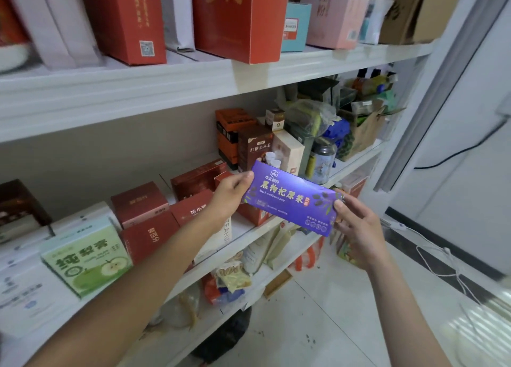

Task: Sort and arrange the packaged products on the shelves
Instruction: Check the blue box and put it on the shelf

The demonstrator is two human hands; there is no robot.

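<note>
A flat purple box (290,198) with yellow lettering is held in the air in front of the middle shelf (246,228). My left hand (229,195) grips its left end, thumb on the front face. My right hand (356,223) grips its lower right corner. Behind the box, dark red boxes (143,203) lie on the middle shelf. A green and white box (88,258) stands further left. Brown and orange upright boxes (249,142) stand at the back.
The upper shelf (166,84) carries tall red boxes (237,15), white cartons and a pink box. Bags and a tin (322,159) crowd the middle shelf's right end. Bagged goods fill the lower shelf (235,278). White cables (442,267) trail over the tiled floor at right.
</note>
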